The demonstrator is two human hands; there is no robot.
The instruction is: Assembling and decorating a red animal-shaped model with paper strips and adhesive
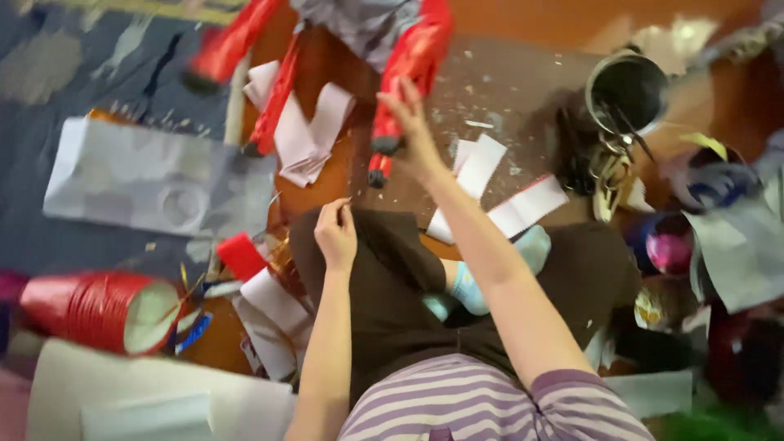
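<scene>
My right hand (411, 124) reaches forward with its fingers spread, touching a red fringed leg (414, 57) of a red and grey paper figure (359, 28) that lies on the floor ahead. My left hand (336, 233) rests by my knee on my dark brown trousers (384, 286), fingers pinched together. Whatever is between them is too small to make out. White paper strips (483, 175) lie just right of my right hand, and more strips (304, 131) lie to its left.
A red paper-wrapped cylinder (94, 309) lies at left, above a white card sheet (122, 392). A grey paper sheet (155, 180) is spread at upper left. A metal can (627, 91), a shiny pink ball (671, 243) and assorted craft scraps crowd the right side.
</scene>
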